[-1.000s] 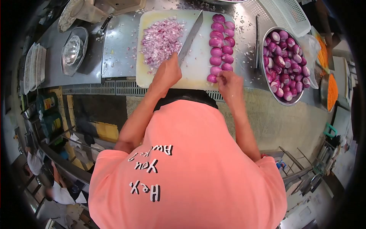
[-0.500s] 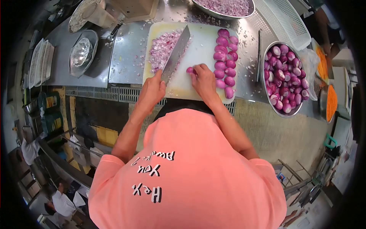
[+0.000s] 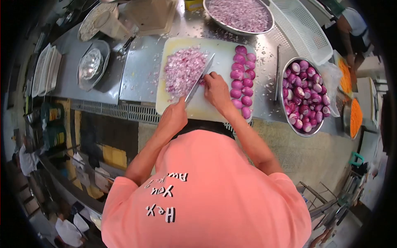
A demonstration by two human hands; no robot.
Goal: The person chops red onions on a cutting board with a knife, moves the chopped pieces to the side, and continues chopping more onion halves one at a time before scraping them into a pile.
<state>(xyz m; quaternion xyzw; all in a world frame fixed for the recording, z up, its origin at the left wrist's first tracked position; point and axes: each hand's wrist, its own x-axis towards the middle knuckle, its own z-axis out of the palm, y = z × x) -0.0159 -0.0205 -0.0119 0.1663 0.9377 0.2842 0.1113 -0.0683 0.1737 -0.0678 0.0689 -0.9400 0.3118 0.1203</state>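
Note:
My left hand [image 3: 173,120] is closed around the handle of a kitchen knife [image 3: 200,78], its long blade slanting up and right over the white cutting board [image 3: 215,109]. Close to the blade's right side, my right hand [image 3: 216,90] pinches a small purple onion [image 3: 202,82], mostly hidden by my fingers. A heap of chopped onion [image 3: 185,70] lies on the board left of the blade. Right of my right hand, peeled onion pieces [image 3: 237,75] stand in two columns along the board's right side.
A steel bowl of whole peeled onions [image 3: 306,97] stands right, a bowl of chopped onion [image 3: 237,15] at the back. White plastic baskets [image 3: 304,29], shredded orange food [image 3: 355,118] and a metal dish [image 3: 90,64] surround the board. Another person [image 3: 353,25] is at far right.
The knife blade has swung lower and rightward, toward my right hand. My right hand has shifted slightly left, fingers now against the blade's side. The whole view has tilted, so the table sits lower.

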